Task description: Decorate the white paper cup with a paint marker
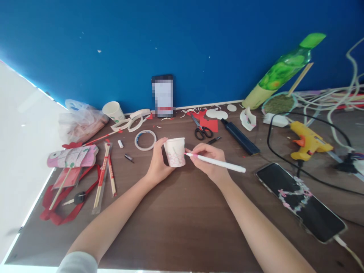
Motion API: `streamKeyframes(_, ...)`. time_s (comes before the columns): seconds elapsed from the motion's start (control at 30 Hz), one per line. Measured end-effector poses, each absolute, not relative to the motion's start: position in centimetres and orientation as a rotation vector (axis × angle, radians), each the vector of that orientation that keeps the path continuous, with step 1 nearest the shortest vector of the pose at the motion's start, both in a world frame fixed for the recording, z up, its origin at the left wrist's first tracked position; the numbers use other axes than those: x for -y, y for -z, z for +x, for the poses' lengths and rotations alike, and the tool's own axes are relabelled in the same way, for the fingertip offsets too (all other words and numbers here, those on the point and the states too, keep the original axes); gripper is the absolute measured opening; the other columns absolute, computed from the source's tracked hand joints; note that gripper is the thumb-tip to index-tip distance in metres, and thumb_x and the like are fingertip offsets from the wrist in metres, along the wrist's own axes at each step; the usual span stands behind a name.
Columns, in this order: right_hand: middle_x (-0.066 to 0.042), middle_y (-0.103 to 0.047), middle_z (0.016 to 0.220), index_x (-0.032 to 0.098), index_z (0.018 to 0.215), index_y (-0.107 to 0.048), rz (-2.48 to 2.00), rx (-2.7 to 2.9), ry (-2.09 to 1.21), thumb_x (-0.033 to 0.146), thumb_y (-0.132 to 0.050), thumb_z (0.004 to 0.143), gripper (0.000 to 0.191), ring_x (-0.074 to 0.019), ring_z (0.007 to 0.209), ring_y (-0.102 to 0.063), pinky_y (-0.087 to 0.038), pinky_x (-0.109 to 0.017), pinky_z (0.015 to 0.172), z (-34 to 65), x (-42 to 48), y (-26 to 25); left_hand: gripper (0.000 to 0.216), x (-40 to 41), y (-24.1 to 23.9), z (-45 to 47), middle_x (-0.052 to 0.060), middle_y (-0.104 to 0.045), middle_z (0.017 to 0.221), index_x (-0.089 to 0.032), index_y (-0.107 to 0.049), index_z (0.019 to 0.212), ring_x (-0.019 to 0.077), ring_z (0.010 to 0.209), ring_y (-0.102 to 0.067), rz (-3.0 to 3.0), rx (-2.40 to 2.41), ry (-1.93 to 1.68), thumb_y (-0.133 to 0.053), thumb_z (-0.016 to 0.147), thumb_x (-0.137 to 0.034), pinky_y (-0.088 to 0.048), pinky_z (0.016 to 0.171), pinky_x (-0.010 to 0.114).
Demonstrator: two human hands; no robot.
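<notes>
A white paper cup (175, 149) with pink scalloped lines and a faint printed pattern stands near the middle of the table. My left hand (159, 163) is closed round its left side, the thumb and fingers partly hidden by the cup. From the right, my right hand (209, 161) pinches a white marker pen (224, 163) with a pink tip end. The pen points left and its tip is at the cup's right side; whether it touches cannot be made out. Behind the cup lies a roll of tape (145, 132).
Black scissors (203, 132), red paper scraps (209, 124) and a dark blue box cutter-like tool (240, 137) lie beyond my right hand. A yellow glue gun (308, 141), cables and a phone (301, 201) fill the right. Chopsticks (101, 178), red ribbon and a second cup (113, 111) are left.
</notes>
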State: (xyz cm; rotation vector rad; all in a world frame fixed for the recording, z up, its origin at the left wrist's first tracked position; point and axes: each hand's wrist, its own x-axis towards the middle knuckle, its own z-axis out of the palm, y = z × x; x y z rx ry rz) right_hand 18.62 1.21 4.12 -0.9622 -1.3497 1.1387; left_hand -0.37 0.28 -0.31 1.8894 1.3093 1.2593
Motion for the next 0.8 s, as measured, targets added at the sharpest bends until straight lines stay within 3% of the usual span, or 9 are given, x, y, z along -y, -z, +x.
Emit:
streamKeyframes(0.13,0.001,-0.065,0.063,0.022,0.062,-0.065,-0.919,1.368,-1.158,0.033,-0.080,0.065,0.019,-0.0155,0.062,-0.065,-0.058,-0.042,0.091,18.24,-1.03,-4.21,0.087,-0.25,0.20,-0.34,0.017,-0.045,0.134,-0.023,-0.026,0.136,0.0321,0.130,-0.048,1.881,-1.316,-1.260,-0.080,0.070,-0.040,-0.039,0.109,0.052)
streamKeyframes(0.27,0.000,-0.064,0.064,0.022,0.063,-0.066,-0.951,1.404,-1.133,0.028,-0.079,0.066,0.014,-0.0161,0.065,-0.067,-0.055,-0.045,0.097,18.07,-0.80,-4.15,0.088,-0.27,0.13,-0.36,0.017,-0.045,0.134,-0.024,-0.026,0.136,0.0321,0.131,-0.047,1.881,-1.307,-1.265,-0.081,0.070,-0.040,-0.040,0.109,0.051)
streamKeyframes(0.8,-0.002,-0.068,0.071,0.022,0.069,-0.062,-1.028,1.419,-1.077,0.029,-0.073,0.074,0.014,-0.0218,0.080,-0.072,-0.059,-0.037,0.080,17.97,-0.57,-3.54,0.083,-0.28,0.14,-0.37,0.019,-0.044,0.135,-0.021,-0.028,0.134,0.0349,0.133,-0.045,1.872,-1.304,-1.281,-0.079,0.070,-0.034,-0.037,0.110,0.054)
